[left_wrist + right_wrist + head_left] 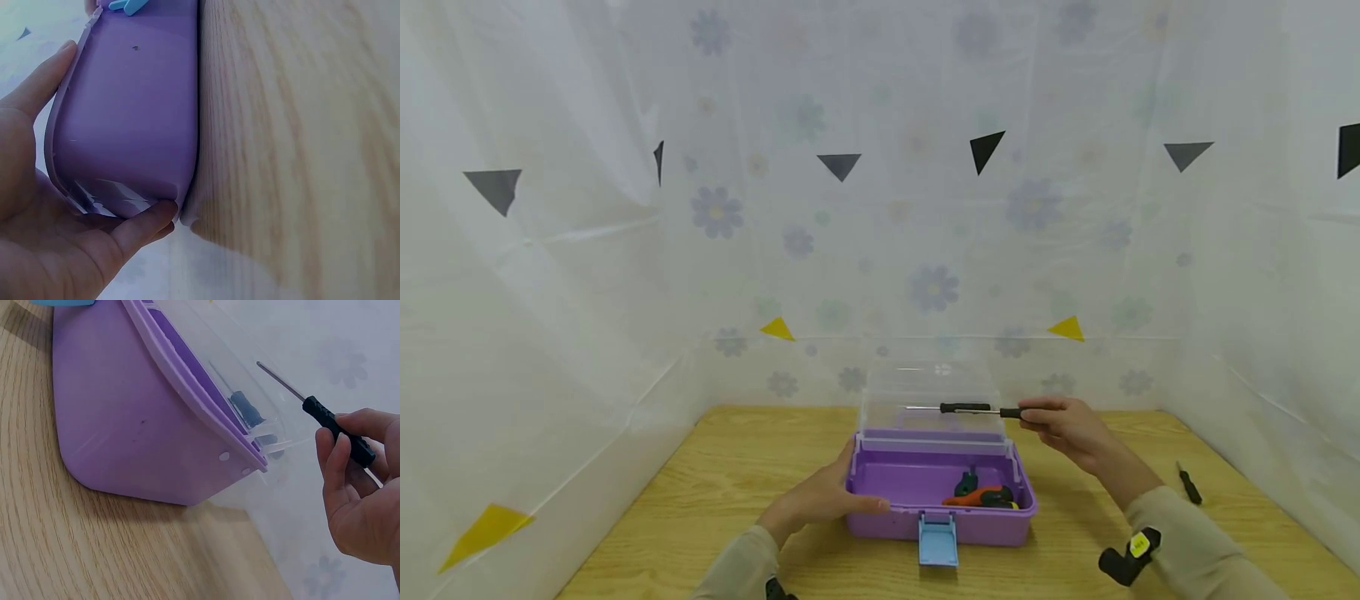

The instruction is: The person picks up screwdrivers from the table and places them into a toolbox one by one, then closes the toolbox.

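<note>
Inside purple toolbox (pixel 904 482): orange-handled tool (pixel 981 497); lid (pixel 934 402) open

I saw a purple box (pixel 925 521) with a clear lid (pixel 934 398) and pale blue latch (pixel 937 539), a black-handled screwdriver (pixel 973 409), a light wood-grain desk (pixel 722 492), and white curtains (pixel 587 275) printed with faded flowers.

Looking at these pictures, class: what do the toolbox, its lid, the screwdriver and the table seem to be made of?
Toolbox: likely moulded plastic, smooth matt purple with rounded corners.
Lid: clear plastic; the wall shows through it.
Screwdriver, held in the right hand: thin shiny shaft, probably metal; black handle, probably plastic or rubber.
Table: pale wood or wood-look laminate; grain lines show.
</note>
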`<state>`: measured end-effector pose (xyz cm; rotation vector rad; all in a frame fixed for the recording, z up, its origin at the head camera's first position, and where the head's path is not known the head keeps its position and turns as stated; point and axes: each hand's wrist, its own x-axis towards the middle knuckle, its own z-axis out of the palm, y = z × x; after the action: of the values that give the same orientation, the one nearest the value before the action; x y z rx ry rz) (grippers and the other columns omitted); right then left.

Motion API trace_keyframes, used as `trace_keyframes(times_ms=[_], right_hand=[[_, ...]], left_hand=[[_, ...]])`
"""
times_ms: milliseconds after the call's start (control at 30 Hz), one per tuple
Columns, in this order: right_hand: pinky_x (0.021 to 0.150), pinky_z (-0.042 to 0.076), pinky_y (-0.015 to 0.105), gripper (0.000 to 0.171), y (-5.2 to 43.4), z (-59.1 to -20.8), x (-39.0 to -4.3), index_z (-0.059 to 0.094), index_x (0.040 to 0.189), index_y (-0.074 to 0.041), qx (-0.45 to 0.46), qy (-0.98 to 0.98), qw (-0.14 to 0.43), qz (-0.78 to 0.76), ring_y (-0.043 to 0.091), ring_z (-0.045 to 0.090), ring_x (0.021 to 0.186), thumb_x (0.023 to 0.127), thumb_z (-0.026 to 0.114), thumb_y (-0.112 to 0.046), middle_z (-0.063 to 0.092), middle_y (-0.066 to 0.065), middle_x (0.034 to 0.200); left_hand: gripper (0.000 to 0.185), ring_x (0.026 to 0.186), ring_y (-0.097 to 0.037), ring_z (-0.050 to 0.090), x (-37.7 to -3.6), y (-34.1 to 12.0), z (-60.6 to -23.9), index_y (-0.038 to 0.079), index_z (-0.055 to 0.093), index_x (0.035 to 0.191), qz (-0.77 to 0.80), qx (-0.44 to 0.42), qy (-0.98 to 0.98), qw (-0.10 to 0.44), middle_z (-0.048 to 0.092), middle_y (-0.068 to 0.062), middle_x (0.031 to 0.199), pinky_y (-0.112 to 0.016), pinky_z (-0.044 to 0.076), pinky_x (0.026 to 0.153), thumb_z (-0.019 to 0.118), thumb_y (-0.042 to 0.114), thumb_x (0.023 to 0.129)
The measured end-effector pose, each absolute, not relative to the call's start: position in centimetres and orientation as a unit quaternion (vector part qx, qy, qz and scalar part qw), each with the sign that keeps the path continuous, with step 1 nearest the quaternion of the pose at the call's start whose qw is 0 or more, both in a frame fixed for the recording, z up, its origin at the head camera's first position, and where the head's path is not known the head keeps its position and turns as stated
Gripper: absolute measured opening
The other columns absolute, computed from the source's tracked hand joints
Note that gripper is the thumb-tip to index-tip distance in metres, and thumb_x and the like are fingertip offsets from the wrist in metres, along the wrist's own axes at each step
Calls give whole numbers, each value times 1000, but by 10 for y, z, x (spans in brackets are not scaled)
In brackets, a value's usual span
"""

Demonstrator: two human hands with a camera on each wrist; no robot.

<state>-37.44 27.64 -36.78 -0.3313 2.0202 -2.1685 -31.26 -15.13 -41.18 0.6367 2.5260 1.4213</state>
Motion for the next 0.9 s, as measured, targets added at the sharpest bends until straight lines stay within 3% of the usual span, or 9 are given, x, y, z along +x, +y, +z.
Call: trace_keyframes(times_ms=[167, 400, 700, 900], right_hand=[[70, 57, 21, 16, 267, -366, -379, 77, 114, -12, -105, 693, 71, -709, 14, 72, 94, 102, 67, -9, 73, 8, 105], [72, 57, 24, 28, 253, -362, -382, 71, 126, -2, -108, 724, 64, -679, 17, 71, 97, 100, 71, -11, 72, 6, 106], [101, 51, 51, 38, 231, -357, -383, 68, 127, 4, -129, 792, 38, -595, 29, 66, 110, 97, 75, -18, 65, 13, 124], [100, 52, 53, 34, 222, -355, -381, 69, 124, 4, -127, 808, 31, -575, 27, 67, 105, 97, 75, -16, 68, 13, 119]], left_hand=[[129, 140, -46, 42, -311, -152, -411, 8, -4, 166, 476, 212, 849, 84, 39, -28, 157, -67, 27, 115, 85, 49, 82], [130, 140, -46, 41, -310, -152, -411, 9, -5, 166, 471, 207, 854, 82, 38, -27, 158, -67, 27, 115, 85, 50, 81], [128, 140, -45, 42, -312, -150, -411, 10, -4, 167, 477, 208, 850, 82, 37, -27, 159, -66, 27, 115, 85, 47, 82], [127, 141, -45, 41, -311, -148, -410, 11, -4, 167, 478, 212, 848, 89, 35, -28, 160, -66, 27, 115, 84, 46, 83]])
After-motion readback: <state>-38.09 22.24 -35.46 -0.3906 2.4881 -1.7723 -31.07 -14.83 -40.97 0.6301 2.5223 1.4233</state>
